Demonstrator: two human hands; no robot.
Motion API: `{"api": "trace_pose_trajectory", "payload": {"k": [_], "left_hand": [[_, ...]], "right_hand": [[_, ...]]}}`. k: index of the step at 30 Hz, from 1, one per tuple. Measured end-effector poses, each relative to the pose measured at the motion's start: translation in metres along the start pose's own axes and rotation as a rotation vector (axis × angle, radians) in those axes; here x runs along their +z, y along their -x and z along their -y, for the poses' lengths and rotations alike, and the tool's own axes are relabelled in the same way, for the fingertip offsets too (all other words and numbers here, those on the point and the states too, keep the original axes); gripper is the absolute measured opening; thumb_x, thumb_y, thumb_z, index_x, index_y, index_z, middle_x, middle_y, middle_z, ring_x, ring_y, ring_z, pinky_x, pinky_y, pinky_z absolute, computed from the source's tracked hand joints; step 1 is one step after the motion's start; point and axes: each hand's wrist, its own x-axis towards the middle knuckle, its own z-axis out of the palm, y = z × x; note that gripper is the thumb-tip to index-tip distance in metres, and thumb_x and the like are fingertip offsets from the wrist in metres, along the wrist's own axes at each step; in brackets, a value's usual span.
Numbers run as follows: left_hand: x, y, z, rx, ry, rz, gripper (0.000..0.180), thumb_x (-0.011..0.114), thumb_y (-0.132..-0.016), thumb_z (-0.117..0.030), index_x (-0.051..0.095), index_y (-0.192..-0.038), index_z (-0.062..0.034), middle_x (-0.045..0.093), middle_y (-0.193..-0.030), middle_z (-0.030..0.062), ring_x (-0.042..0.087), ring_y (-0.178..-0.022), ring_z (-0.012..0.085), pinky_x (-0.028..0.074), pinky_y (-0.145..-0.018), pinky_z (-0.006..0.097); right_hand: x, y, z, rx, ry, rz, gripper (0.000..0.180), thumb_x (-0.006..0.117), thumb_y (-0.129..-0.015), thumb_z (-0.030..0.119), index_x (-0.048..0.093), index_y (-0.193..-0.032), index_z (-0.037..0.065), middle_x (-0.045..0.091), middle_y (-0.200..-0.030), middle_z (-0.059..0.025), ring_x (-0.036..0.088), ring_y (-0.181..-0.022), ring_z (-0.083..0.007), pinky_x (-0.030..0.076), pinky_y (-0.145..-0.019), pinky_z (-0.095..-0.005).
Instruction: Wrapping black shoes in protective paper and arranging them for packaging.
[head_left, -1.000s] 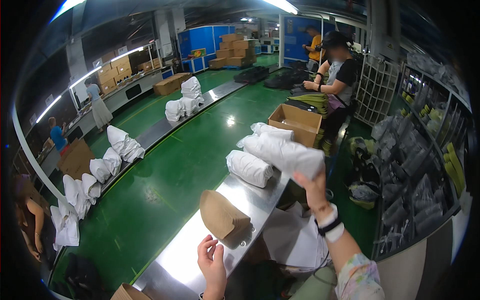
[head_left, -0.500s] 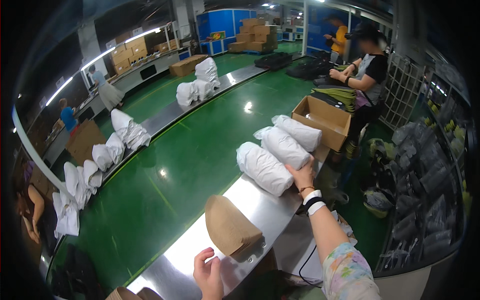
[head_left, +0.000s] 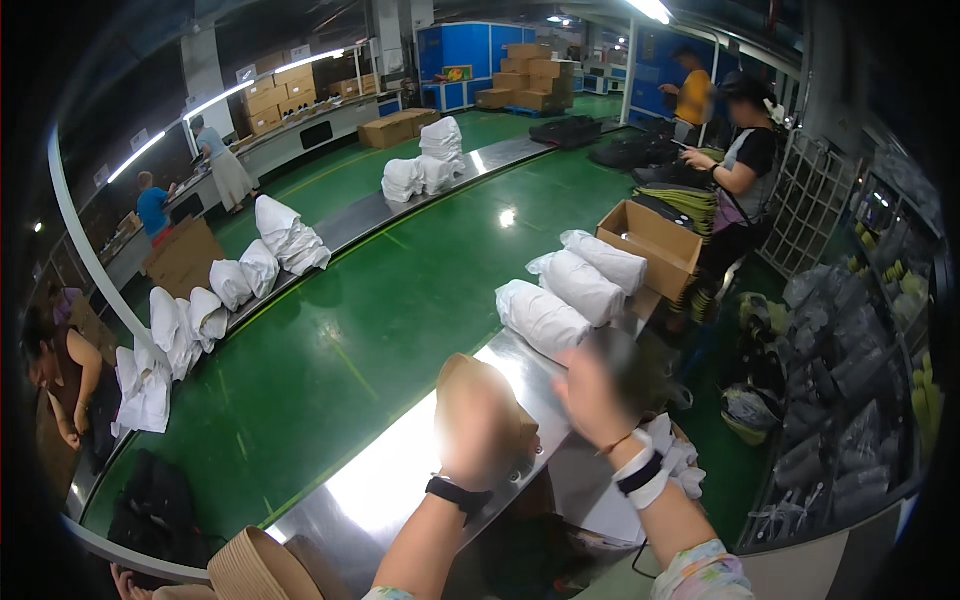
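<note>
My left hand (head_left: 478, 432), with a black band at its wrist, reaches over a curved stack of brown card pieces (head_left: 458, 370) on the metal bench. Motion smears its fingers, so its grip cannot be made out. My right hand (head_left: 592, 400) is raised just in front of the nearest white-wrapped bundle (head_left: 543, 318), and its fingers are blurred too. Beside them is a dark smear; whether I hold it is unclear. Two more white bundles, the middle one (head_left: 582, 287) and the farthest one (head_left: 605, 262), lie behind in a row.
An open cardboard box (head_left: 650, 245) stands past the bundles. More curved brown card (head_left: 262, 568) sits at the lower left. Across the green surface (head_left: 370, 330), white-wrapped bundles (head_left: 285, 235) line a metal ledge. At far right, a rack (head_left: 850, 400) holds bagged dark items. Several people work around.
My right hand has come off the nearest white bundle and drawn back toward me. My left hand has moved forward and right, over the brown card. The view has shifted slightly.
</note>
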Motion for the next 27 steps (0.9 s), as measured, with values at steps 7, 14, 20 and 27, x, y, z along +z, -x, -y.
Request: {"api": "trace_pose_trajectory", "payload": {"k": [7,14,20,27], "left_hand": [[-0.008,0.044,0.016,-0.083,0.436,0.018,0.021,0.049,-0.092,-0.021,0.055,-0.079,-0.0058,0.05,-0.067,-0.001,0.047,-0.055,0.0076,0.039,-0.046,0.022],[-0.032,0.068,0.033,0.058,0.517,-0.118,0.024,0.046,-0.094,-0.02,0.05,-0.074,-0.0079,0.047,-0.065,-0.0029,0.043,-0.055,0.0057,0.038,-0.047,0.02],[-0.03,0.111,0.02,0.44,0.246,-0.409,0.021,0.043,-0.095,-0.017,0.054,-0.085,-0.0027,0.053,-0.083,0.0016,0.049,-0.077,0.0105,0.044,-0.07,0.026],[-0.123,0.131,0.011,0.242,0.681,-0.106,0.027,0.041,-0.096,-0.016,0.05,-0.111,0.0038,0.056,-0.11,0.0106,0.056,-0.098,0.019,0.045,-0.088,0.033]], "right_hand": [[0.063,0.046,0.059,0.356,-0.24,0.408,0.053,0.04,-0.094,0.039,0.036,-0.133,0.003,0.044,-0.126,-0.0235,0.044,-0.116,-0.0381,0.036,-0.098,-0.0406],[0.086,0.067,0.095,0.317,0.084,0.293,0.058,0.041,-0.091,0.044,0.03,-0.137,0.01,0.048,-0.113,-0.0207,0.049,-0.103,-0.0393,0.04,-0.08,-0.0549],[0.08,0.064,0.085,0.463,0.108,0.278,0.053,0.04,-0.091,0.042,0.031,-0.137,0.017,0.05,-0.11,-0.0239,0.05,-0.099,-0.0418,0.04,-0.084,-0.0514],[0.052,0.067,0.061,0.293,-0.205,-0.291,0.036,0.052,-0.089,0.026,0.052,-0.116,0.003,0.058,-0.103,-0.0189,0.057,-0.098,-0.0337,0.046,-0.082,-0.039]]}}
